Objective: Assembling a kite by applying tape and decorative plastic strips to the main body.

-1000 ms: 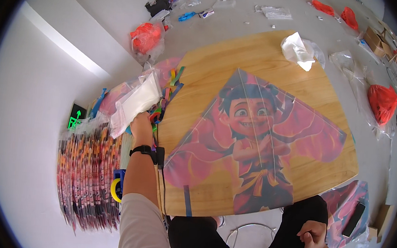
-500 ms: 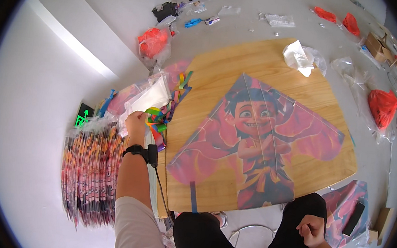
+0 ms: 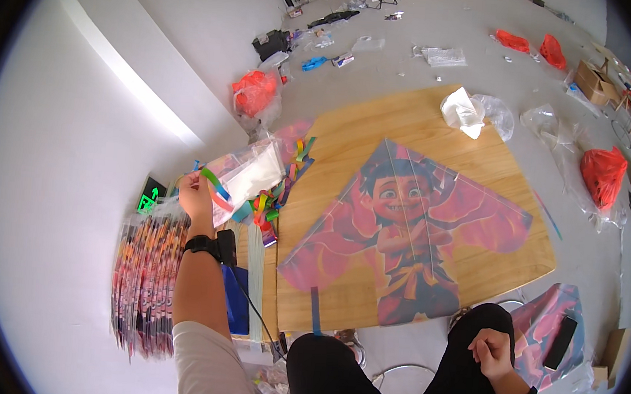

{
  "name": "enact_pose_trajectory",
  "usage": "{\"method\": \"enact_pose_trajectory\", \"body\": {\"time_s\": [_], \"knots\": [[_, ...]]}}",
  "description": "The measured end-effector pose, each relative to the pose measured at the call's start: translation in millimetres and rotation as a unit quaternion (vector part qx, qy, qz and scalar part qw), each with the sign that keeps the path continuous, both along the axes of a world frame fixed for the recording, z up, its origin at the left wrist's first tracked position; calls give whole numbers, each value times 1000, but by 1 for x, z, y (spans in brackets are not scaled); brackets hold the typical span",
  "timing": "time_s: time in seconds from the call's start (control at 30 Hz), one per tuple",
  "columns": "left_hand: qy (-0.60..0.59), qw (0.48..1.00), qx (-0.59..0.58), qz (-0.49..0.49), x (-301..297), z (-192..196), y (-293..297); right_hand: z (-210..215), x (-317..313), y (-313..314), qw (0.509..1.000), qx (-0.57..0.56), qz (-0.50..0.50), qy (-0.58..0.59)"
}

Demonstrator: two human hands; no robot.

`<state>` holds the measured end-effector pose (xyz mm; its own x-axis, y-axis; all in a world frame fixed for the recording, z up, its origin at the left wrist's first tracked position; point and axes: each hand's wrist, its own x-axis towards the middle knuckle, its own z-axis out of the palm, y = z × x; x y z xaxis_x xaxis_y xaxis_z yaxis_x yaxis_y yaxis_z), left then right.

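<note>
The left hand (image 3: 196,192) pinches a multicoloured ribbon (image 3: 215,183); the right hand (image 3: 493,352) curls its fingers. The kite (image 3: 411,230) lies on the table (image 3: 381,112), a blue strip (image 3: 315,312) already at its lower-left edge; more ribbons (image 3: 264,206) remain heaped.

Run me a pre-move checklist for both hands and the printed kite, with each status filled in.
1. Narrow, multicoloured ribbon gripped: ok, pinched in the left hand.
2. Ribbon separate from the tangled, many-coloured ribbon pile: cannot tell; its lower end is close to the pile.
3. Right hand unoccupied: ok, loosely curled by the right thigh, nothing visible in it.
4. Pink-and-orange, wide-winged sheet kite spread out: ok, on the pale wooden table.
5. Straight dark blue strip fastened at the kite's left wing: cannot tell.
6. Tabletop free of scraps: not ok, crumpled white wrapping lies at the far right corner.
</note>
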<state>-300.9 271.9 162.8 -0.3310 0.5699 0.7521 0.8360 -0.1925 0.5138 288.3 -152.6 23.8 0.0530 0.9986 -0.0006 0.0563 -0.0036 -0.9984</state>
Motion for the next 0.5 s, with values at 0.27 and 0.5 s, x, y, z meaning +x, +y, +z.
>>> {"method": "enact_pose_trajectory", "body": {"time_s": [0.27, 0.5], "knots": [[-114, 970, -6, -216, 72, 64, -79, -1, -1, -10, 999, -24, 20, -9], [-143, 928, -122, -320, 154, 64, -291, 132, -4, 2, 962, 221, 100, 126]]}}
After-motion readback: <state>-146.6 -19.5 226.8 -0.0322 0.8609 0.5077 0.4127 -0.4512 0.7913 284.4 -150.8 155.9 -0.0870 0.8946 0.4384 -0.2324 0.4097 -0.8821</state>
